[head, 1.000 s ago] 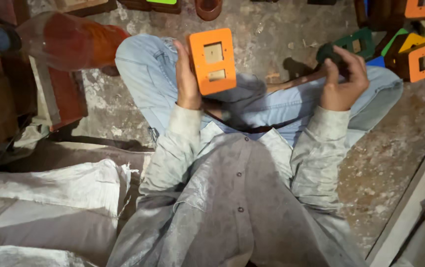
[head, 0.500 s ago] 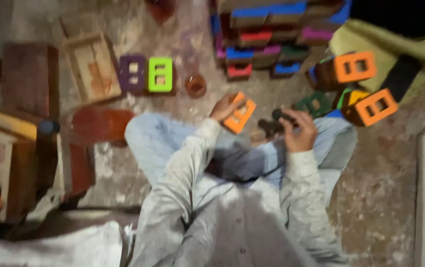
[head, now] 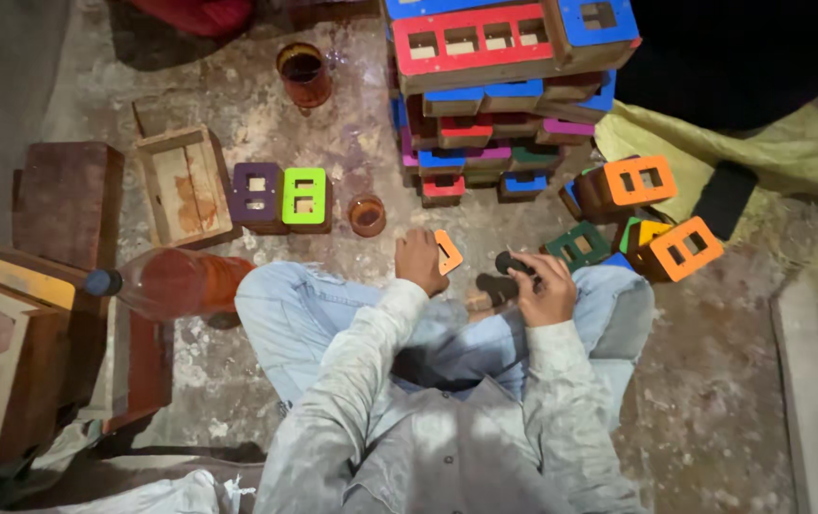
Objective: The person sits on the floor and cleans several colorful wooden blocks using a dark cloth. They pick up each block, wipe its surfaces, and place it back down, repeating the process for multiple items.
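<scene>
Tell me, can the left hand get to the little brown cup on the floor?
Probably yes. The left hand holds an orange block, but the brown cup sits just beyond it on bare floor, with nothing between them.

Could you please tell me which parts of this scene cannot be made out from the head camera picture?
- Orange painted wooden block: mostly hidden behind the left hand.
- Dark tool: partly covered by the right hand; its kind is unclear.
- Tall stack of coloured blocks: top cut off by the picture's upper edge.
- Brown cup: contents too dark to tell.
</scene>
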